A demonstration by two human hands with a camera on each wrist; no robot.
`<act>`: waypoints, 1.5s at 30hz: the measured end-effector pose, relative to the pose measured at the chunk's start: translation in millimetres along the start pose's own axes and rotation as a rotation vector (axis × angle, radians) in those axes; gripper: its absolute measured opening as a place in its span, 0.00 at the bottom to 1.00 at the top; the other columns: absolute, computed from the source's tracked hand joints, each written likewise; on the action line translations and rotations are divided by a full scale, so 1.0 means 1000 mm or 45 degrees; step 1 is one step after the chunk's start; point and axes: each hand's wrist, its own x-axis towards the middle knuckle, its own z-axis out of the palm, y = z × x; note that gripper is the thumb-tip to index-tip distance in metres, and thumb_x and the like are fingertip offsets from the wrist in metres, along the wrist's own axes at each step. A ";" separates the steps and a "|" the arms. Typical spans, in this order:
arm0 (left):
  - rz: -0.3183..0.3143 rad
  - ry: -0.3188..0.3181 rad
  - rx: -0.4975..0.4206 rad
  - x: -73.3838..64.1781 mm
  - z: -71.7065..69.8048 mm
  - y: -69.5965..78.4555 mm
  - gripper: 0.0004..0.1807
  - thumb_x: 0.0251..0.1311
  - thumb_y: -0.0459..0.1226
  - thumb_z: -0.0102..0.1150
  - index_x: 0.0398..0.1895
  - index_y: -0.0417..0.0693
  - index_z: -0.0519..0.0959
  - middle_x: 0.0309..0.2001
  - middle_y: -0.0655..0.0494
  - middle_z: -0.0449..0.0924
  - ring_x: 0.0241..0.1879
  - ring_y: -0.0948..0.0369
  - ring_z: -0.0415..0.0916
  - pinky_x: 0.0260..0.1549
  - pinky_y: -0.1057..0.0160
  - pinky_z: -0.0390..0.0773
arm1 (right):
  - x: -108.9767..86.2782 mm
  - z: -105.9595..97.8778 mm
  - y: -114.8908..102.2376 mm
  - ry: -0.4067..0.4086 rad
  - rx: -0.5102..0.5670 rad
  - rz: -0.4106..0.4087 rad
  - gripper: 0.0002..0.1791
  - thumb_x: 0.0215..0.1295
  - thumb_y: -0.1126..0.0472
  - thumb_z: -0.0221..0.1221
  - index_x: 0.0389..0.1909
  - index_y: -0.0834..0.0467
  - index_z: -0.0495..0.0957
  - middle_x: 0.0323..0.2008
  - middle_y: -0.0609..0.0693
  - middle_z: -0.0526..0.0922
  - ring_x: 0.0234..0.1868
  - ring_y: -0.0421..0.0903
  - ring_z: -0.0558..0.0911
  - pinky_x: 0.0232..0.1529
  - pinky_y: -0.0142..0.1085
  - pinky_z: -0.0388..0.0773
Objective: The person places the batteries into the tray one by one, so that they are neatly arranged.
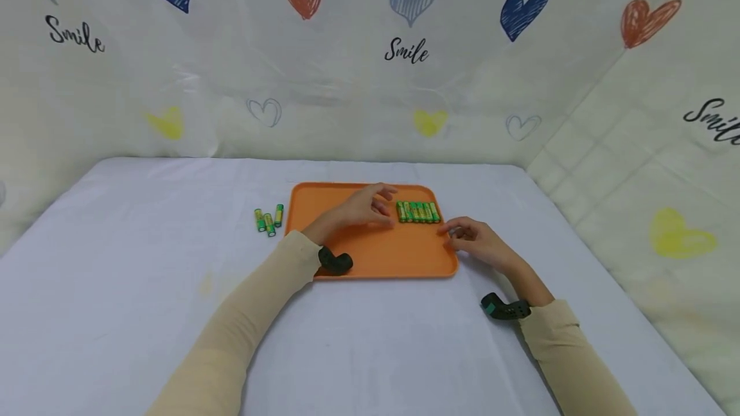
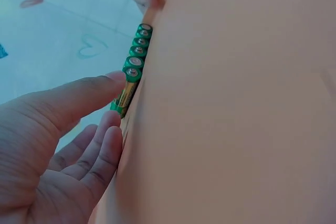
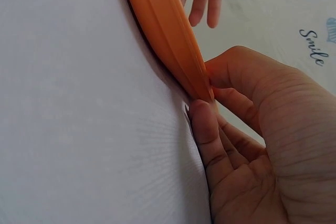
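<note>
Head view: what's on the orange tray (image 1: 405,252)?

A row of green batteries (image 1: 418,212), side by side near its far right corner. Three loose batteries (image 1: 269,225) lie left of the tray, on the white cloth (image 1: 347,345).

And the hands?

The left hand (image 1: 365,206) is over the tray, just left of the row, relaxed, thumb and fingers apart, holding nothing. The right hand (image 1: 476,242) is at the tray's right rim, fingers bent.

Left wrist view, does that agree?

Yes: thumb and fingers are parted beside the row's near end; whether they touch a battery, I can't tell.

Right wrist view?

Thumb and forefinger meet the tray's rim; whether they pinch it or just rest there, I can't tell.
</note>
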 end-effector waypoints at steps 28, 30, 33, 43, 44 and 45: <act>0.045 0.157 0.036 -0.055 -0.049 0.007 0.32 0.52 0.37 0.66 0.61 0.41 0.66 0.58 0.43 0.69 0.45 0.57 0.77 0.47 0.61 0.78 | 0.001 0.003 0.001 0.007 -0.070 -0.001 0.19 0.60 0.56 0.61 0.51 0.59 0.75 0.50 0.59 0.78 0.38 0.37 0.73 0.37 0.27 0.71; 0.044 0.181 0.042 -0.062 -0.056 0.008 0.31 0.52 0.37 0.67 0.60 0.42 0.68 0.58 0.44 0.70 0.45 0.58 0.78 0.47 0.60 0.78 | 0.001 0.003 0.000 0.011 -0.077 -0.005 0.20 0.61 0.56 0.61 0.52 0.59 0.75 0.51 0.58 0.78 0.39 0.37 0.73 0.37 0.27 0.71; 0.042 0.210 0.077 -0.070 -0.066 0.009 0.28 0.51 0.39 0.68 0.57 0.46 0.71 0.57 0.48 0.71 0.45 0.60 0.78 0.49 0.60 0.77 | 0.001 0.002 0.001 0.014 -0.091 -0.010 0.20 0.61 0.57 0.61 0.52 0.59 0.75 0.51 0.58 0.78 0.38 0.37 0.73 0.36 0.27 0.71; 0.006 0.278 0.129 -0.099 -0.090 0.000 0.29 0.50 0.38 0.69 0.56 0.40 0.72 0.56 0.47 0.73 0.44 0.58 0.78 0.49 0.59 0.77 | 0.000 0.004 0.000 0.009 -0.085 -0.058 0.20 0.62 0.57 0.60 0.52 0.61 0.74 0.47 0.47 0.81 0.37 0.36 0.74 0.36 0.27 0.71; 0.007 0.282 0.134 -0.102 -0.092 -0.001 0.29 0.50 0.38 0.69 0.56 0.40 0.72 0.56 0.46 0.73 0.44 0.58 0.78 0.49 0.59 0.77 | 0.001 0.004 0.000 0.007 -0.084 -0.064 0.20 0.62 0.57 0.60 0.52 0.61 0.74 0.47 0.45 0.81 0.37 0.36 0.75 0.36 0.27 0.71; 0.009 0.287 0.143 -0.105 -0.095 -0.003 0.29 0.50 0.38 0.68 0.56 0.40 0.72 0.56 0.46 0.73 0.44 0.58 0.78 0.49 0.59 0.77 | 0.002 0.004 0.001 0.005 -0.088 -0.070 0.19 0.62 0.57 0.59 0.52 0.61 0.74 0.47 0.43 0.81 0.37 0.36 0.75 0.36 0.27 0.71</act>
